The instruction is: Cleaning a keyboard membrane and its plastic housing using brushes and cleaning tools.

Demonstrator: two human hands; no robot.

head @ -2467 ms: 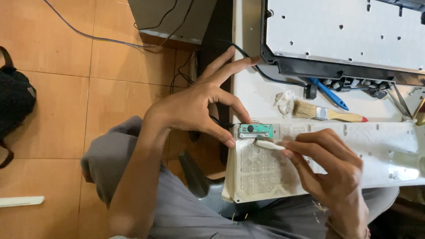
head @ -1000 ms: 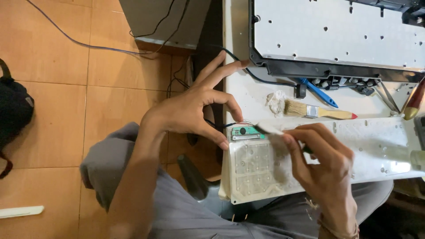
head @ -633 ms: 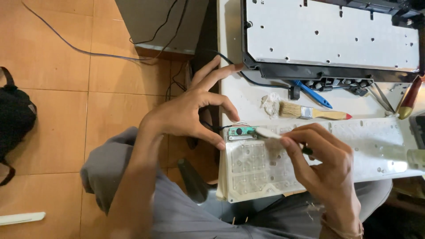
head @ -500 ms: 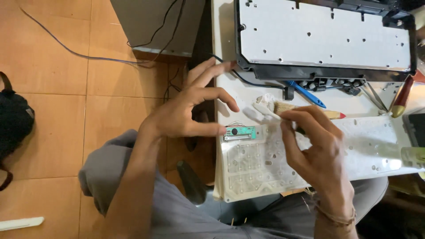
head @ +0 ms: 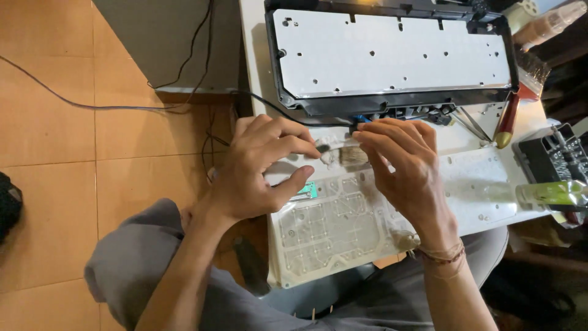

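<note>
White bench over orange tile. My left hand point(head: 257, 168) pinned the thin, floppy membrane sheet point(head: 343, 227) beside its green board point(head: 304, 192); right hand point(head: 401, 162) pinched a brush point(head: 343, 154). Judged fragile; best held by edges.

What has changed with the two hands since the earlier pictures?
The right hand let go of the thin white stick and moved up to take the paintbrush. The left hand closed its spread fingers and now pinches beside the bristles. The small green circuit board stays on the translucent membrane sheet.
</note>
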